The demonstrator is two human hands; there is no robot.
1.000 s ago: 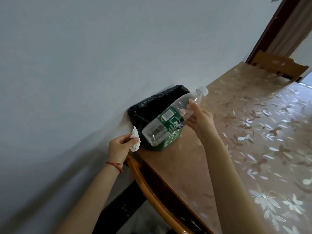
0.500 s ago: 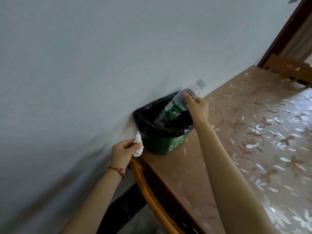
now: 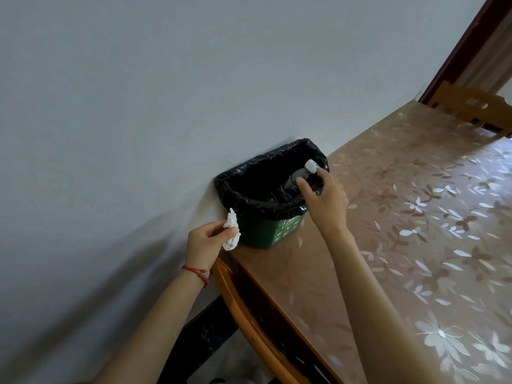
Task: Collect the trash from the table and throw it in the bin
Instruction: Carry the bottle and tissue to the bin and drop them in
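Clear plastic bottle [image 3: 300, 180] sits neck-up inside the bin [image 3: 266, 209] on the counter [image 3: 401, 245]; right hand [image 3: 327, 200] fingers loosely spread at its neck. Left hand [image 3: 206, 243] pinches a crumpled tissue [image 3: 231, 231] beside the bin: light, soft, grab anywhere.

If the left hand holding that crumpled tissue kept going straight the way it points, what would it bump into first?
Most likely the bin. The left hand, gripping the tissue, points toward the green side just below the black bag's rim. Depth is unclear from this single view, so it might graze the wall instead.
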